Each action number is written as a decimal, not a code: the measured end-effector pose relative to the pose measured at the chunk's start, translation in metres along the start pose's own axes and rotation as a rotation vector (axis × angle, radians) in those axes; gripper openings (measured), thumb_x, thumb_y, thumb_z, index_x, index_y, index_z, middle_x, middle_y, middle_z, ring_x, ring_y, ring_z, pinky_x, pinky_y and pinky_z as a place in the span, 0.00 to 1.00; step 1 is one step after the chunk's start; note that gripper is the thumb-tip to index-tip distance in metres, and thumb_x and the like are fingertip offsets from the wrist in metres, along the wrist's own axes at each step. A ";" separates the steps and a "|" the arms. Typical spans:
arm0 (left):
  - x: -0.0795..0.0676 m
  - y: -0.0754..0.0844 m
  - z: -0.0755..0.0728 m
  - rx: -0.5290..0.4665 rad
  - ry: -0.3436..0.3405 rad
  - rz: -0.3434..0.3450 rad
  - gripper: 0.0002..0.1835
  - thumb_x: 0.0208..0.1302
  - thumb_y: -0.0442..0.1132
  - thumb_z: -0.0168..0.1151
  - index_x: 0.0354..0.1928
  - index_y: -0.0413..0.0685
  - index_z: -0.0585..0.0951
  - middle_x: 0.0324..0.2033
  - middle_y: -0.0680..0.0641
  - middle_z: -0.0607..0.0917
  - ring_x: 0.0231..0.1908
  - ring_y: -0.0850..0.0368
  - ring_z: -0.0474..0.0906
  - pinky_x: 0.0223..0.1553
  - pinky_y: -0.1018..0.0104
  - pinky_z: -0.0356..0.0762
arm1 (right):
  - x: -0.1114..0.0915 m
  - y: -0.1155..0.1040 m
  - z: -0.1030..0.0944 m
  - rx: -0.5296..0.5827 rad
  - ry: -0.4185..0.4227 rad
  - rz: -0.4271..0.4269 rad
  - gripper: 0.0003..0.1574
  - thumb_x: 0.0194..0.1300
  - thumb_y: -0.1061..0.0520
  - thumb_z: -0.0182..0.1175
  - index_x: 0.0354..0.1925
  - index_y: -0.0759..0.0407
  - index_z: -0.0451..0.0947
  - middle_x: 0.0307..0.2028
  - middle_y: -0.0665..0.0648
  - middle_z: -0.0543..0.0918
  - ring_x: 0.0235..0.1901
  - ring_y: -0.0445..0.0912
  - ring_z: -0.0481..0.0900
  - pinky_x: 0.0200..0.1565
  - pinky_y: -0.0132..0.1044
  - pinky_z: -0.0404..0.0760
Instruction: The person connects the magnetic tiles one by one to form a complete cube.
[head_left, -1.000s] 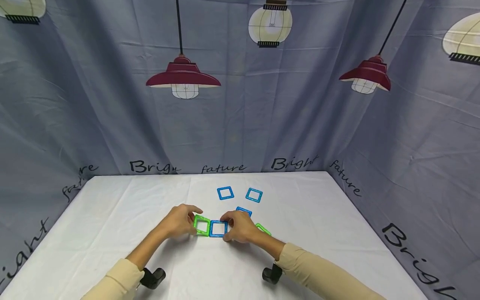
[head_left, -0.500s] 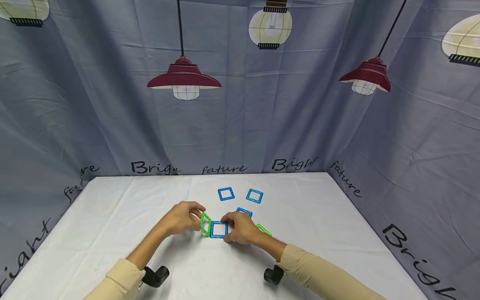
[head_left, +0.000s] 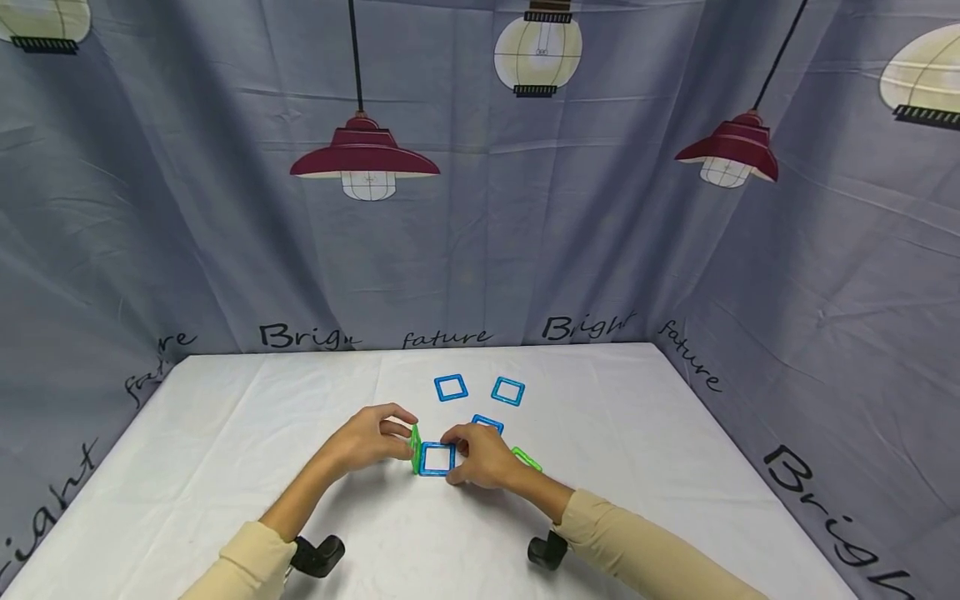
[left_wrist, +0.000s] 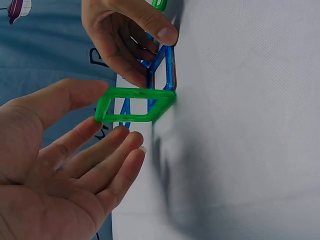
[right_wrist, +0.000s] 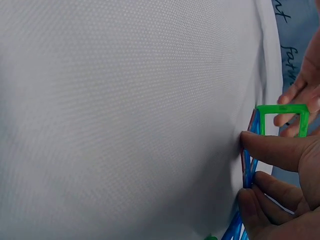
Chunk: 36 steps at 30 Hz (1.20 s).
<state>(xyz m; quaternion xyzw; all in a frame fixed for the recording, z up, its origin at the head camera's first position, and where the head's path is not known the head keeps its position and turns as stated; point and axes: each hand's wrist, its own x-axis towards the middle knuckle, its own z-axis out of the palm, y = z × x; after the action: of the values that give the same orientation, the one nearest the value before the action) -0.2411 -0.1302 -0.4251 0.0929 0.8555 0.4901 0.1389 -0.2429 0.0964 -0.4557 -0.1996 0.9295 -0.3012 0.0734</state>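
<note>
While left hand (head_left: 371, 436) pinches green frame (left_wrist: 135, 93) — upright — right hand (head_left: 483, 455) grips adjoining blue frame (head_left: 437, 473)

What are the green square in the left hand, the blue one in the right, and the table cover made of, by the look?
Green square: probably plastic, smooth, slightly glossy; even color, molded-looking bars.
Blue square: probably plastic too, glossy; bright glints along its bars.
Table cover: likely woven cloth, matte; fine weave texture, soft creases. Fiber can't be told.
</note>
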 end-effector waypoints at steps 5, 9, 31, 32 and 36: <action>0.003 -0.008 0.001 -0.065 -0.030 0.014 0.23 0.58 0.36 0.74 0.56 0.42 0.80 0.56 0.40 0.86 0.57 0.46 0.83 0.58 0.45 0.77 | -0.001 0.002 0.000 -0.002 0.002 -0.011 0.31 0.49 0.58 0.80 0.54 0.57 0.84 0.40 0.52 0.83 0.40 0.44 0.75 0.46 0.36 0.78; 0.004 -0.014 0.003 -0.121 -0.058 0.021 0.22 0.61 0.37 0.72 0.56 0.42 0.78 0.60 0.38 0.83 0.61 0.44 0.80 0.65 0.38 0.68 | -0.002 0.004 -0.001 -0.007 0.009 -0.019 0.31 0.49 0.58 0.80 0.53 0.57 0.84 0.40 0.51 0.83 0.40 0.43 0.74 0.45 0.36 0.78; 0.005 -0.015 0.004 -0.142 -0.080 0.010 0.22 0.62 0.37 0.70 0.57 0.42 0.76 0.57 0.39 0.85 0.61 0.44 0.80 0.64 0.35 0.65 | 0.001 0.008 -0.020 -0.001 0.096 -0.027 0.31 0.48 0.61 0.79 0.53 0.61 0.85 0.45 0.57 0.88 0.44 0.51 0.81 0.46 0.41 0.81; 0.005 -0.016 0.004 -0.136 -0.078 0.007 0.22 0.62 0.37 0.71 0.57 0.42 0.76 0.57 0.39 0.86 0.60 0.45 0.81 0.64 0.36 0.66 | 0.003 0.010 -0.023 0.005 0.112 -0.022 0.30 0.49 0.61 0.79 0.52 0.62 0.85 0.45 0.58 0.87 0.44 0.52 0.81 0.46 0.43 0.81; 0.006 -0.016 0.004 -0.126 -0.069 0.003 0.23 0.61 0.37 0.71 0.57 0.42 0.76 0.56 0.40 0.86 0.60 0.45 0.81 0.63 0.36 0.67 | 0.007 0.019 -0.036 0.023 0.164 0.027 0.26 0.52 0.60 0.78 0.51 0.63 0.84 0.44 0.60 0.87 0.45 0.54 0.81 0.48 0.47 0.80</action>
<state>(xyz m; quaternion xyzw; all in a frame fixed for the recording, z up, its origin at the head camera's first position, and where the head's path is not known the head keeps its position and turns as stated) -0.2455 -0.1332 -0.4413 0.1018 0.8176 0.5397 0.1732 -0.2649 0.1269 -0.4379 -0.1609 0.9315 -0.3263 0.0031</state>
